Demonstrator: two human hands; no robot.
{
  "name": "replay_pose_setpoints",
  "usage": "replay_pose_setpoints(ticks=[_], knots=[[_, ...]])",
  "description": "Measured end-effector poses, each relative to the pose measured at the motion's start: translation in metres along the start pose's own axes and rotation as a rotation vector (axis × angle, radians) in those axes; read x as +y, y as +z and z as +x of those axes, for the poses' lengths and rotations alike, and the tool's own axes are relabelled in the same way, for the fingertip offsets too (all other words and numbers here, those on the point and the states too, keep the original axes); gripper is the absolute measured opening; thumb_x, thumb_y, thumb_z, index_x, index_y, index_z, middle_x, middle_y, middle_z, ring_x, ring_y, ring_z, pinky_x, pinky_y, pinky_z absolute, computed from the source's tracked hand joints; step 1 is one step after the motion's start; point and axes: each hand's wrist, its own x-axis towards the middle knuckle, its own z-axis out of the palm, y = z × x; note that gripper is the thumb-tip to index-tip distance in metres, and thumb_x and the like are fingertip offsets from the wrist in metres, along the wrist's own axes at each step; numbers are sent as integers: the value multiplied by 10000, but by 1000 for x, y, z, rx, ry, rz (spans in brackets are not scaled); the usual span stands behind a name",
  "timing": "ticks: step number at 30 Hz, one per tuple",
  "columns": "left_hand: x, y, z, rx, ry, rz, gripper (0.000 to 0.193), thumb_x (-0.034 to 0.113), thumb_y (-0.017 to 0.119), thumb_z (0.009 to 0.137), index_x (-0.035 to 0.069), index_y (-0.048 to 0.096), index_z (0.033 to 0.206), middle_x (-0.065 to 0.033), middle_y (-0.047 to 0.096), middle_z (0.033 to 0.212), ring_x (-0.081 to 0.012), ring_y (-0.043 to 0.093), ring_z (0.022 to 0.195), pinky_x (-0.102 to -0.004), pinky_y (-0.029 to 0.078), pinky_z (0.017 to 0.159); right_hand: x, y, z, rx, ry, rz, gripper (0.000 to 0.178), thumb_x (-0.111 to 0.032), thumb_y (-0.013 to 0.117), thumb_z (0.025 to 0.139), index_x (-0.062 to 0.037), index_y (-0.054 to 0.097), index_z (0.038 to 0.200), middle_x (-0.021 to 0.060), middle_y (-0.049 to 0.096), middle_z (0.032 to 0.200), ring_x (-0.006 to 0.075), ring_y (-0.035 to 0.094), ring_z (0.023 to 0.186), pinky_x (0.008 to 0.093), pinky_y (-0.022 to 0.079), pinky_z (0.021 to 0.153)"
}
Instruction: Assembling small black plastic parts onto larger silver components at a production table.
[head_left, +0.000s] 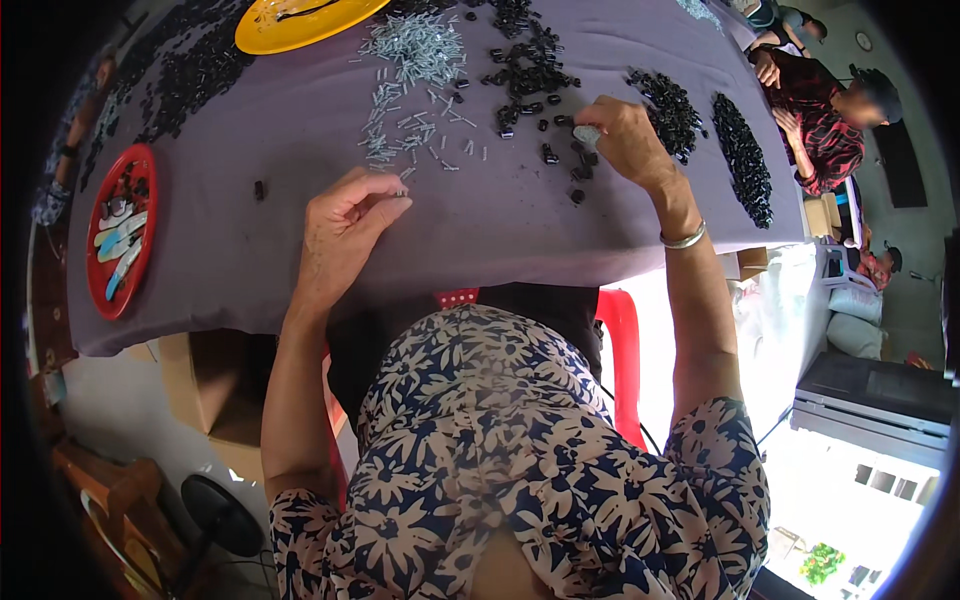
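My left hand (345, 230) is above the near part of the cloth, with thumb and index finger pinched together. A tiny piece shows at the fingertips, too small to name. Just beyond it lies a loose heap of small silvery pins (415, 55), with strays scattered toward me. To the right, my right hand (632, 145) is closed on a pale grey, speckled bunch of small pins (587, 133). Beside that hand, several short black cylinders (550, 153) lie loose. More of these black pieces (530, 70) form a heap farther back.
Two heaps of small black parts (675, 110) (742, 160) lie at the right. A red plate (150, 230) with knives sits at the left edge, and a yellow plate (300, 38) at the back. Another person (825, 125) sits at the far right. A grey cloth (230, 260) covers the table.
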Motion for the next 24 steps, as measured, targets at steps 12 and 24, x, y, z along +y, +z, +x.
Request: replay_pose_setpoints(ticks=[12,24], knots=[[3,0,1,39,44,-56,106,2,690,833,-27,663,931,-13,613,854,-71,553,764,-215,453,681,-32,0,-2,182,131,426,194,102,598,784,6,639,948,22,651,850,86,601,768,228,488,733],[3,-1,1,62,61,-3,137,43,706,826,-26,681,942,-25,632,836,-76,559,716,-232,461,660,-148,24,38,-33,-249,629,167,34,643,850,8,677,1011,72,659,934,145,628,861,251,493,762]])
